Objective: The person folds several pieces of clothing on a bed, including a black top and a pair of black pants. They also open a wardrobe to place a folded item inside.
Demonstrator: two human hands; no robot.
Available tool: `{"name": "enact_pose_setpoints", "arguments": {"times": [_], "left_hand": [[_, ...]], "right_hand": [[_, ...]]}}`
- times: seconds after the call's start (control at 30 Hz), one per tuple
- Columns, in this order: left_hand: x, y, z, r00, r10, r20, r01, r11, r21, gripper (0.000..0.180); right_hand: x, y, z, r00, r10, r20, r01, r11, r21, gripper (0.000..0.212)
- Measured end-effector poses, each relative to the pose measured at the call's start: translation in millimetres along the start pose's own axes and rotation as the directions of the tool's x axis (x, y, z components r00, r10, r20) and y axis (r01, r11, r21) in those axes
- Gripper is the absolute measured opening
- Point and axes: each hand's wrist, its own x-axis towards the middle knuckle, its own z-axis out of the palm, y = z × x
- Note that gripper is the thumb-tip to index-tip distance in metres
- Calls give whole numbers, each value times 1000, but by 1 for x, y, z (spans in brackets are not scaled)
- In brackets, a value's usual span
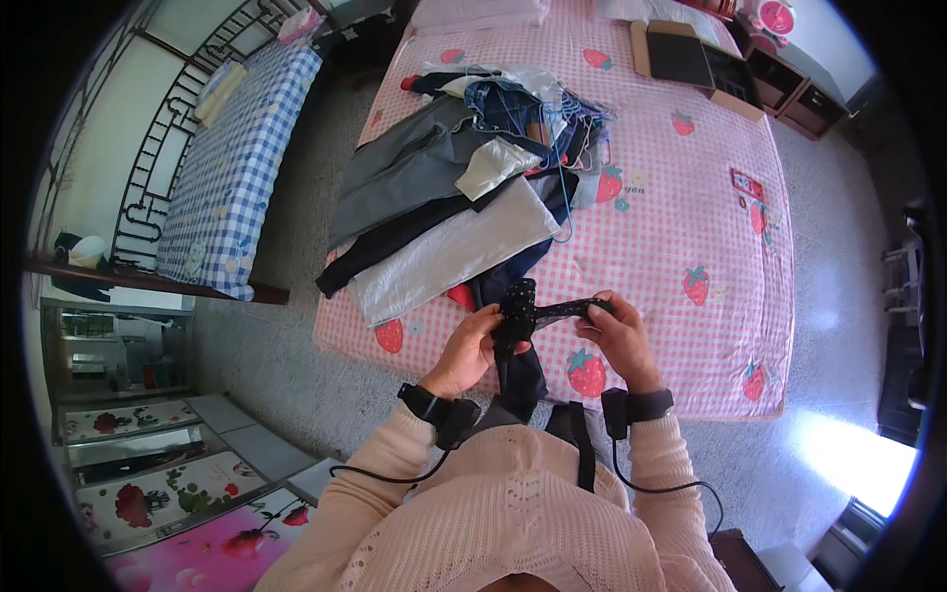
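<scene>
My left hand (pixel 468 353) pinches the bunched part of a black cloth with small white dots (pixel 517 314), close to the near edge of the bed. From there a narrow strip of the same cloth stretches sideways to my right hand (pixel 623 343), whose thumb and fingers close on its end. The lower part of the cloth hangs over the bed's edge in front of me. Whether it is a garment or a sash I cannot tell. Just beyond my left hand lies a long white folded piece (pixel 459 252), beside a bit of red fabric (pixel 461 295).
A pink checked strawberry bedspread (pixel 681 237) covers the bed. Grey trousers (pixel 404 163), dark clothes and a tangle of blue hangers (pixel 572 123) lie on it. An opened box (pixel 681 57) sits at the far right. A blue checked bed (pixel 232 158) stands left.
</scene>
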Motion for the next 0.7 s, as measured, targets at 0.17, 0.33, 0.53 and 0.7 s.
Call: {"name": "enact_pose_setpoints", "arguments": {"times": [0.17,0.33,0.53,0.7], "left_hand": [[-16,14,-3,972,-68,223,105,982,-157,20],[-25,13,-3,994,-62,92,68,996,-54,20],[-25,11,9,991,-70,118,56,991,121,22],[-28,8,13,996,-9,89,0,996,94,18]], "right_hand": [[-11,-11,12,986,-159,51,130,925,358,13],[-18,-26,33,964,-266,21,266,964,6,21],[-31,-18,74,925,-187,329,323,844,-429,56],[-47,-20,90,883,-322,342,468,659,-589,71]]}}
